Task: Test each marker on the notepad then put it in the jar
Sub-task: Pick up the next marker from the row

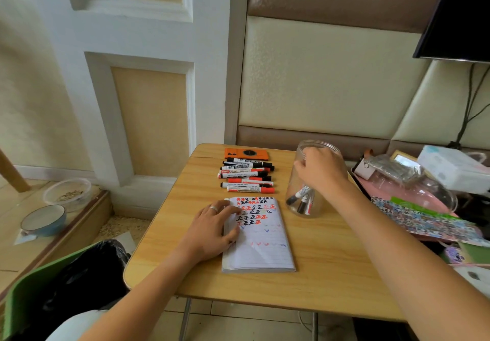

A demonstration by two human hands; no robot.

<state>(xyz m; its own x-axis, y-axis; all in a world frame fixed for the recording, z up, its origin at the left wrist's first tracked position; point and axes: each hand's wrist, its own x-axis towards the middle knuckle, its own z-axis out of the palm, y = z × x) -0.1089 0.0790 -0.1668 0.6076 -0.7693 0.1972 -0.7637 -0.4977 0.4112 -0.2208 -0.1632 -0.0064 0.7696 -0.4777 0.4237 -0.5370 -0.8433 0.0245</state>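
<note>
Wooden table with notepad, markers, jar, orange phone.

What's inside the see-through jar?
The jar holds a few markers, leaning with caps down; black and red caps show. The right hand covers the jar's mouth, so the exact count and whether it holds anything can't be seen.

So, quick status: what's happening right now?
Left hand flat on notepad. Right hand over jar mouth, markers inside. Marker row waiting. Nothing blocking.
</note>
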